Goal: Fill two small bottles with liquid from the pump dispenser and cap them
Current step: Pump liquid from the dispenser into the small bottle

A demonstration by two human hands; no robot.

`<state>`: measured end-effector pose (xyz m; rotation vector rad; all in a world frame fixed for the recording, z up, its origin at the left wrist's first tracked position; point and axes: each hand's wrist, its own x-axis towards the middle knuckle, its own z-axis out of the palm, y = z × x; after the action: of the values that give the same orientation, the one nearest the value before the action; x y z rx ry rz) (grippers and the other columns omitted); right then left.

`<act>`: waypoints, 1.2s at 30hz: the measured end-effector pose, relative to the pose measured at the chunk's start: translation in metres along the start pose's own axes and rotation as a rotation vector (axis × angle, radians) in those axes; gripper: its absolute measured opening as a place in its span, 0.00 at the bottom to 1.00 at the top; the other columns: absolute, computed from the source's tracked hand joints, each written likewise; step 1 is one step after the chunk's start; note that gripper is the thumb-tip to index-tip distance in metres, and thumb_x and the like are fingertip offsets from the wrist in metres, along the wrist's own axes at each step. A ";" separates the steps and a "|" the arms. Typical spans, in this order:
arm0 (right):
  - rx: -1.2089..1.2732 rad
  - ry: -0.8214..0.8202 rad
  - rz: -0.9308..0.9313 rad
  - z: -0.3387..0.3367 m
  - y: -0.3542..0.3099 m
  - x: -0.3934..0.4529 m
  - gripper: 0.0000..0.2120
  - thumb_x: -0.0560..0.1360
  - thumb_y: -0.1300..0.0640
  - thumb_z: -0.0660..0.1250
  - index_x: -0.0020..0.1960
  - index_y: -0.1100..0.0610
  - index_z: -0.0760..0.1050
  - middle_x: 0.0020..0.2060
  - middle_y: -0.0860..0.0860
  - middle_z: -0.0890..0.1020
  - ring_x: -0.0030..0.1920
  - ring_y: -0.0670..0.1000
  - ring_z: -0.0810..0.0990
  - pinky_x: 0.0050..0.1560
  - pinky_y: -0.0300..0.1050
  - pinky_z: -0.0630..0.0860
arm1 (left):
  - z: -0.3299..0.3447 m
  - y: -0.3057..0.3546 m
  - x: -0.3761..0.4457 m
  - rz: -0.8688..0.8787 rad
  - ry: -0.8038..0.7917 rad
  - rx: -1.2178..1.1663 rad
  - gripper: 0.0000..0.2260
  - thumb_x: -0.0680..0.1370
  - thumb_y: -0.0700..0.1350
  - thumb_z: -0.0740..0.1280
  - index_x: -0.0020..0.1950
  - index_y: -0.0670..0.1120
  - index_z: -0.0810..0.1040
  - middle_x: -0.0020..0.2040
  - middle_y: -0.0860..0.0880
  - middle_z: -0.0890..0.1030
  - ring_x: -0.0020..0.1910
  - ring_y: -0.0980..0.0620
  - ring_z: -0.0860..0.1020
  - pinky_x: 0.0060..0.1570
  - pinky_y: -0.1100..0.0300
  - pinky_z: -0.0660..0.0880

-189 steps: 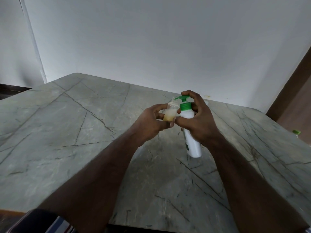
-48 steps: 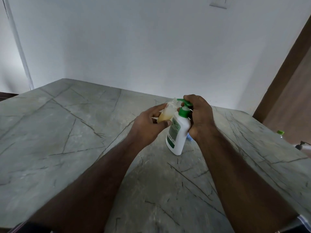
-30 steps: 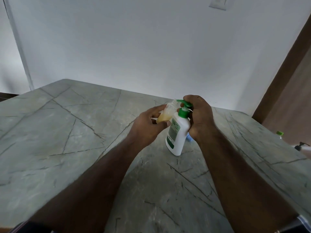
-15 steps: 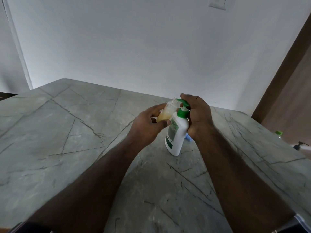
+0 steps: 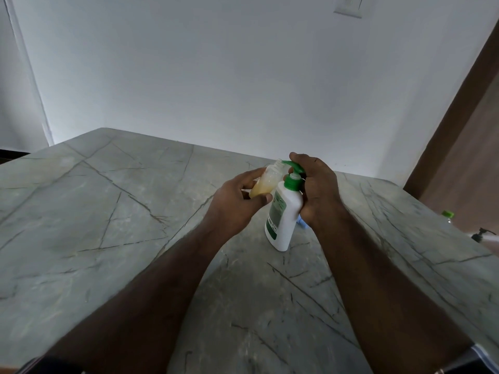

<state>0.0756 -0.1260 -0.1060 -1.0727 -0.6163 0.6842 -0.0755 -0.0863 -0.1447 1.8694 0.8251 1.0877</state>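
Observation:
A white pump dispenser (image 5: 285, 214) with a green pump head (image 5: 295, 171) stands tilted on the grey marble table (image 5: 108, 211). My right hand (image 5: 317, 190) grips its neck and shoulder, with a finger on top of the pump head. My left hand (image 5: 237, 203) holds a small clear bottle (image 5: 266, 182), uncapped and partly filled with yellowish liquid, tilted with its mouth right under the green nozzle. Something small and blue (image 5: 302, 221) shows behind the dispenser, mostly hidden by my right wrist.
Beyond the table's right edge stand a bottle with a green cap (image 5: 448, 215) and a dark pump top (image 5: 482, 233). A white wall rises behind the table, and a brown door frame (image 5: 459, 98) is at the right.
Over the last second the pump head has risen a little and my right hand with it. The small bottle stays at the nozzle in my left hand.

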 end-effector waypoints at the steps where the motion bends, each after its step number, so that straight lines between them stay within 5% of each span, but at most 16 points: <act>1: 0.004 -0.003 0.003 0.000 0.000 0.000 0.03 0.72 0.58 0.74 0.43 0.55 0.80 0.34 0.50 0.83 0.38 0.52 0.81 0.48 0.51 0.80 | 0.000 0.000 0.000 -0.001 0.002 -0.001 0.25 0.76 0.49 0.74 0.73 0.59 0.74 0.57 0.53 0.82 0.56 0.50 0.81 0.59 0.44 0.79; 6: 0.018 -0.008 -0.012 -0.001 0.001 0.000 0.03 0.72 0.58 0.74 0.45 0.55 0.80 0.37 0.51 0.84 0.41 0.53 0.81 0.51 0.54 0.80 | 0.000 -0.001 0.000 -0.007 0.007 -0.007 0.25 0.76 0.49 0.74 0.72 0.60 0.74 0.57 0.55 0.81 0.55 0.51 0.81 0.58 0.45 0.80; 15: 0.002 0.017 -0.089 0.000 0.005 0.002 0.05 0.72 0.64 0.74 0.42 0.56 0.79 0.37 0.52 0.82 0.39 0.52 0.80 0.43 0.47 0.78 | 0.000 -0.005 0.001 -0.003 -0.002 0.007 0.25 0.76 0.49 0.74 0.72 0.59 0.74 0.57 0.55 0.81 0.53 0.54 0.82 0.56 0.48 0.81; 29: 0.014 0.010 -0.038 0.000 0.003 0.002 0.04 0.71 0.58 0.75 0.44 0.55 0.81 0.39 0.51 0.84 0.43 0.55 0.81 0.52 0.54 0.80 | -0.001 -0.001 0.000 0.016 0.002 -0.039 0.24 0.76 0.48 0.74 0.70 0.60 0.75 0.55 0.56 0.82 0.53 0.55 0.82 0.55 0.50 0.81; 36: -0.012 0.020 -0.096 0.001 0.003 0.001 0.05 0.72 0.64 0.73 0.43 0.55 0.79 0.41 0.52 0.84 0.41 0.52 0.81 0.46 0.48 0.80 | 0.000 -0.006 0.001 0.003 -0.002 -0.013 0.24 0.76 0.49 0.74 0.71 0.60 0.75 0.56 0.56 0.81 0.52 0.54 0.81 0.51 0.53 0.81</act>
<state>0.0751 -0.1240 -0.1082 -1.0528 -0.6508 0.5867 -0.0761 -0.0826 -0.1492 1.8610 0.8122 1.0901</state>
